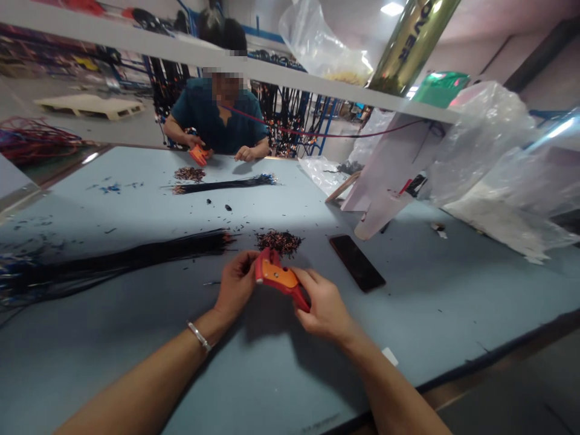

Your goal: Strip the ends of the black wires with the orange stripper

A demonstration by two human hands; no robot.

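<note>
My right hand (327, 306) is wrapped round the handles of a red and orange wire stripper (280, 277), which points up and left. Close against the stripper's head, my left hand (237, 283) has its fingers pinched together; what they hold is hidden. A short thin wire end (211, 283) shows at the left edge of that hand. Just beyond the stripper lies a pile of black and copper-coloured wire scraps (280, 241). A long bundle of black wires (136, 258) stretches to the left, with copper ends near my left hand and blue-tipped ends far left.
A phone (357, 262) lies to the right. Across the table (435, 290), a co-worker (222, 118) holds an orange tool (198, 154) beside another scrap pile (190, 174) and wire bundle (222, 184). A shelf (290, 75) crosses above; plastic bags (489, 139) are at right.
</note>
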